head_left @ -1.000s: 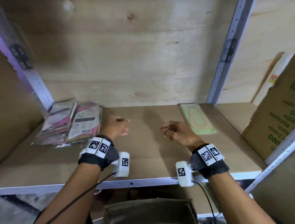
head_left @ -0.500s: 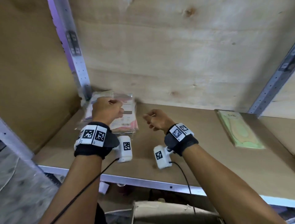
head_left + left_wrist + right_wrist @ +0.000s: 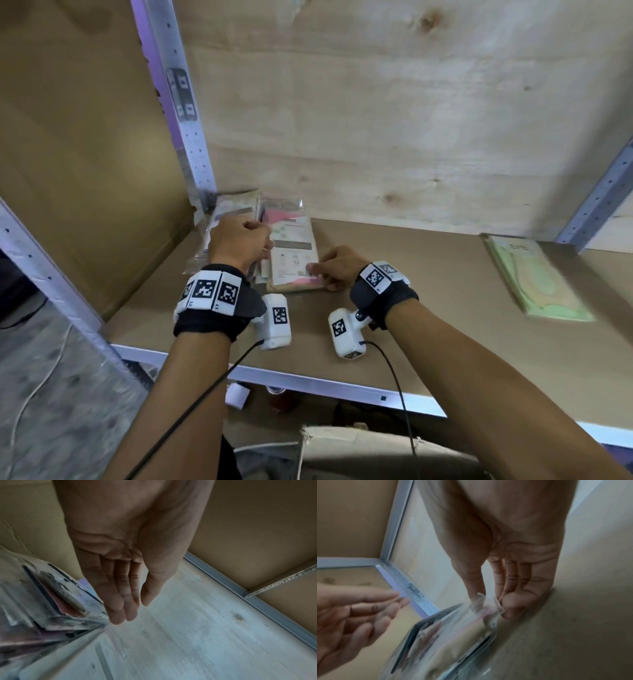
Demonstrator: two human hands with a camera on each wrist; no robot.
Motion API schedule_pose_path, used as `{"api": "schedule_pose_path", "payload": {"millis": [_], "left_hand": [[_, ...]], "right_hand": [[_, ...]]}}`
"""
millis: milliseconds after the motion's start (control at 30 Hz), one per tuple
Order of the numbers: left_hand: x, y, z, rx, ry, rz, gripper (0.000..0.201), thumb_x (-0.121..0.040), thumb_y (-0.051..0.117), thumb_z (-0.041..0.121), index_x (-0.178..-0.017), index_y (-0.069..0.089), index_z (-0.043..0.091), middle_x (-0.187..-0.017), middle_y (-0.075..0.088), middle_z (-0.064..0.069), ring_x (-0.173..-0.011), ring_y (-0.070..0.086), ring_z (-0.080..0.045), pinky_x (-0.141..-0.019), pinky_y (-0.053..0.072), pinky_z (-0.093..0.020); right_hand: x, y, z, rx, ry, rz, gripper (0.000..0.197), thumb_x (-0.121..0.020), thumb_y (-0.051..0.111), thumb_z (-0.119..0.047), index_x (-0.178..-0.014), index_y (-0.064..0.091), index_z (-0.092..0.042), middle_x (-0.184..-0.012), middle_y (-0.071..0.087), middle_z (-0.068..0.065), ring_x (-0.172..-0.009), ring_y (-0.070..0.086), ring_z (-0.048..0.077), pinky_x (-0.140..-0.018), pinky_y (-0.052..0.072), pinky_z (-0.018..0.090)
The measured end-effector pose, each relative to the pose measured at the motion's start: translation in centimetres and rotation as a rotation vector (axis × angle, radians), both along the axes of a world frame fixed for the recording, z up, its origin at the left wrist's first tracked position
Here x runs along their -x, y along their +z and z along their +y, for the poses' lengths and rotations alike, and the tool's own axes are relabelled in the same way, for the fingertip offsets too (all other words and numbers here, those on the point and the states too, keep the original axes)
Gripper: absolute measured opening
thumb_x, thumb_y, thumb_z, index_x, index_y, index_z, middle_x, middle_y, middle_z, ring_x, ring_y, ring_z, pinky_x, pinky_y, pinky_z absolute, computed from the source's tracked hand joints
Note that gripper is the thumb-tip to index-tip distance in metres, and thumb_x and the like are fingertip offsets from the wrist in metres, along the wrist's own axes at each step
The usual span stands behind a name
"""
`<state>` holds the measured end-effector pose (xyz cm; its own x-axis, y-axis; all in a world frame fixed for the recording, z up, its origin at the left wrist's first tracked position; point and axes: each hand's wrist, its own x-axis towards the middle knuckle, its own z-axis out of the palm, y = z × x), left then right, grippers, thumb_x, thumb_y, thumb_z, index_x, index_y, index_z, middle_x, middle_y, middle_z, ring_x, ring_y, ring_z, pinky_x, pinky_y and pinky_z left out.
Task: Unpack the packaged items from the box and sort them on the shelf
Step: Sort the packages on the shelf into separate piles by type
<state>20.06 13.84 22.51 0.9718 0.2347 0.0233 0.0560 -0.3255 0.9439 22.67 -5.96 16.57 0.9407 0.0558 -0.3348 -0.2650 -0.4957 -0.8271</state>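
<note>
A stack of clear-wrapped packages (image 3: 294, 253) with pink and beige cards lies in the back left corner of the brown shelf (image 3: 428, 308). My right hand (image 3: 322, 270) is at the top package's near right corner. In the right wrist view its thumb and fingers (image 3: 510, 608) pinch the plastic corner of the package (image 3: 445, 642). My left hand (image 3: 239, 240) hovers over the left side of the stack. In the left wrist view its fingers (image 3: 120, 601) are straight and hold nothing, just beside the packages (image 3: 42, 601).
A flat green package (image 3: 537, 281) lies at the shelf's back right. Metal uprights (image 3: 181, 113) frame the bay, with a plywood back wall. Below the shelf's front edge shows the rim of a cardboard box (image 3: 376, 459).
The view has swung left. Both hands have moved left to the stack in the corner, and my right hand has taken hold of the top package's corner.
</note>
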Motion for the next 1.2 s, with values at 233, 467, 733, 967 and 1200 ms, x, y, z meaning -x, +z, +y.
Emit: {"api": "schedule_pose_path", "payload": {"millis": [233, 467, 733, 967, 1200], "left_hand": [[-0.1, -1.4, -2.6, -0.012, -0.053, 0.059, 0.012, -0.087, 0.072, 0.016, -0.087, 0.073, 0.004, -0.074, 0.076, -0.010, -0.062, 0.075, -0.021, -0.069, 0.064, -0.035], [1.3, -1.2, -8.2, 0.229, -0.403, 0.255, 0.039, -0.087, 0.075, 0.042, -0.112, 0.069, 0.013, -0.105, 0.078, -0.010, -0.087, 0.078, -0.021, -0.071, 0.063, -0.030], [2.4, -0.1, -14.4, 0.709, -0.513, 0.330, 0.051, -0.074, 0.083, 0.035, -0.112, 0.056, 0.015, -0.118, 0.060, -0.029, -0.101, 0.072, -0.042, -0.088, 0.060, -0.049], [3.1, -1.5, -17.6, 0.748, -0.471, 0.289, 0.009, -0.100, 0.049, 0.001, -0.104, 0.058, 0.002, -0.100, 0.066, -0.019, -0.089, 0.066, -0.025, -0.058, 0.062, -0.029], [2.5, -2.2, -18.4, 0.732, -0.599, 0.309, 0.018, -0.099, 0.054, 0.004, -0.117, 0.057, 0.001, -0.088, 0.079, -0.012, -0.078, 0.078, -0.019, -0.060, 0.061, -0.027]], "right_hand": [[4.9, 1.1, -5.6, -0.188, 0.062, 0.011, 0.014, -0.093, 0.065, -0.011, -0.080, 0.063, -0.006, -0.078, 0.059, 0.017, -0.054, 0.043, 0.018, -0.049, 0.037, 0.027], [9.9, 3.8, -11.6, -0.245, -0.053, -0.223, 0.022, -0.090, 0.067, -0.008, -0.107, 0.067, 0.005, -0.093, 0.069, 0.016, -0.075, 0.062, 0.023, -0.059, 0.049, 0.026], [14.1, 6.8, -15.8, -0.013, -0.002, -0.566, 0.013, -0.083, 0.076, -0.014, -0.095, 0.074, -0.008, -0.081, 0.069, 0.001, -0.067, 0.063, 0.015, -0.071, 0.051, 0.030], [16.0, 5.5, -18.4, 0.114, 0.001, -0.558, 0.028, -0.074, 0.085, -0.030, -0.098, 0.075, -0.021, -0.105, 0.058, 0.006, -0.090, 0.060, 0.011, -0.072, 0.053, 0.018], [15.6, 3.6, -22.7, -0.058, -0.226, -0.329, 0.040, -0.086, 0.072, -0.045, -0.117, 0.063, -0.021, -0.100, 0.070, -0.002, -0.081, 0.066, 0.006, -0.065, 0.051, 0.017]]}}
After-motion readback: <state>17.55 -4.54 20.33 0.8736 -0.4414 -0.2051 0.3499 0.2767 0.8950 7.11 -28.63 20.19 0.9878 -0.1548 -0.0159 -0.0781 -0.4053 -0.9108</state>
